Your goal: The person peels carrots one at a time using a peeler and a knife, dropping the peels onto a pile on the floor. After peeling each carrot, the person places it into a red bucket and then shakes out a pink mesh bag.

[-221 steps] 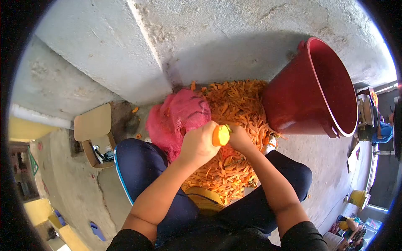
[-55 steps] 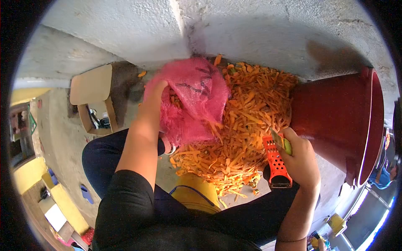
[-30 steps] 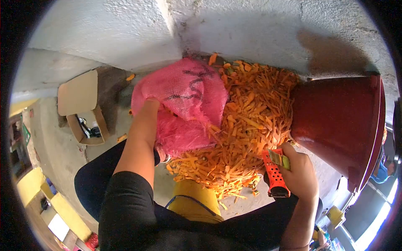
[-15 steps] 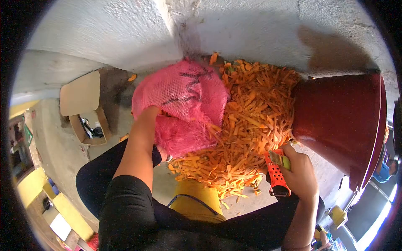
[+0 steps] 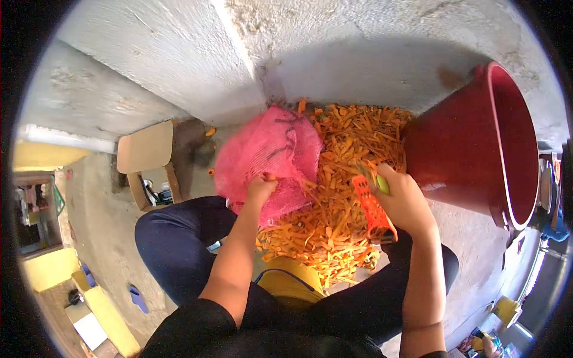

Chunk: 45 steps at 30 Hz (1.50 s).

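Observation:
My left hand (image 5: 261, 189) is on the front of the pink mesh sack (image 5: 292, 134), its fingers curled into the loose netting. Whether the fingers also hold something inside the mesh I cannot make out. In my right hand (image 5: 406, 197) is an orange perforated grater-like tool (image 5: 373, 206), with a lime-green handle (image 5: 382, 184) showing at the fingers. A heap of orange vegetable peelings (image 5: 352, 161) lies beside the sack and below this tool. Between my legs stands a yellow bucket (image 5: 289, 277), partly hidden by my body.
A large dark red tub (image 5: 459, 143) lies tilted to the right of the peelings. An open cardboard box (image 5: 145, 149) with small items sits on the floor at left. The grey wall (image 5: 358, 65) closes off the back. A purple slipper (image 5: 138, 298) lies at lower left.
My left hand has come out from the sack's opening and moved right, onto the front netting. The sack looks more slumped. My right hand has lifted the orange tool slightly. The view has shifted.

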Each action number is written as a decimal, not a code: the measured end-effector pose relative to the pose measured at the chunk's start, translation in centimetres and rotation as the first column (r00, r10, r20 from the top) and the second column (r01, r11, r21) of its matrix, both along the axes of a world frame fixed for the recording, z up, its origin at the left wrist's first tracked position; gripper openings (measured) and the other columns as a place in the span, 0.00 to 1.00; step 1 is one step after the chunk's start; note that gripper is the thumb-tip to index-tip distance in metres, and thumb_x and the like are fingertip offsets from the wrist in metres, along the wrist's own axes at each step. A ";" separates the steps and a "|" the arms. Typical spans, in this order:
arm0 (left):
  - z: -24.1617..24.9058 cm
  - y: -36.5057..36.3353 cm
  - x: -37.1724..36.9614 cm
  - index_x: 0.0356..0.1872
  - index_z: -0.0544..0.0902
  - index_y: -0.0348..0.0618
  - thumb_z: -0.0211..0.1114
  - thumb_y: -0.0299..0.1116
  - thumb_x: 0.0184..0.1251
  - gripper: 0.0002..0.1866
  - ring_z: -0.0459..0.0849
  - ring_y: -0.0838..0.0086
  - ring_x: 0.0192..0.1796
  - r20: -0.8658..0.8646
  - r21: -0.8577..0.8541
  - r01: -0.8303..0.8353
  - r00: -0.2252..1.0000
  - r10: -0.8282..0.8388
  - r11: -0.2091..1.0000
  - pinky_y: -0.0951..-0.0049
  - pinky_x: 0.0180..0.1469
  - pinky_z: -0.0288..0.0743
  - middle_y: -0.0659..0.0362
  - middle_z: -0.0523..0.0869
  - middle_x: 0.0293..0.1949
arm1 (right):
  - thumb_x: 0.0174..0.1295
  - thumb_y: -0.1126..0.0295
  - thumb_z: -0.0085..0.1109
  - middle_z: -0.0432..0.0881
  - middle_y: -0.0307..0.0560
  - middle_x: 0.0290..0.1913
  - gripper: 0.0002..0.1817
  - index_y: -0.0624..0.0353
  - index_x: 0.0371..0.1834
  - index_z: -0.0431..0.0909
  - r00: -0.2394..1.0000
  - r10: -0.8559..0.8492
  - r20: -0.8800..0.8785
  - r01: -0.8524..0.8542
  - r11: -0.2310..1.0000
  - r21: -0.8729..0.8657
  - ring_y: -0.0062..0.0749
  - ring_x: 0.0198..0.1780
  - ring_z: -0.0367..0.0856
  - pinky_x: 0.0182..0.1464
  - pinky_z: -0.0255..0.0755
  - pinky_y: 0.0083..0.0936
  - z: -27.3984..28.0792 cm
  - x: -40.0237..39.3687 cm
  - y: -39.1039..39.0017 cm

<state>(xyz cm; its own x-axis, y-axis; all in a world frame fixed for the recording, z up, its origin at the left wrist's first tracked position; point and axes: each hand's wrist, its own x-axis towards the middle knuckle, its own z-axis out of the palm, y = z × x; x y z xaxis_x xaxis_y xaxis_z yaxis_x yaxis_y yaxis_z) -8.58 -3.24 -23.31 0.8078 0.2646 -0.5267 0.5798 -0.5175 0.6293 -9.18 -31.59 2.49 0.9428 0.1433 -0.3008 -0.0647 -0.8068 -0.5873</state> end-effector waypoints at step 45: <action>23.8 -12.6 -6.8 0.48 0.69 0.46 0.42 0.41 0.65 0.16 0.70 0.77 0.28 -0.154 -0.987 -0.150 0.985 -0.084 0.049 0.71 0.36 0.69 0.62 0.73 0.29 | 0.60 0.69 0.47 0.70 0.49 0.21 0.08 0.64 0.36 0.67 0.470 -0.685 0.557 0.443 0.729 0.522 0.30 0.22 0.66 0.28 0.64 0.27 0.9 -3.1 2.6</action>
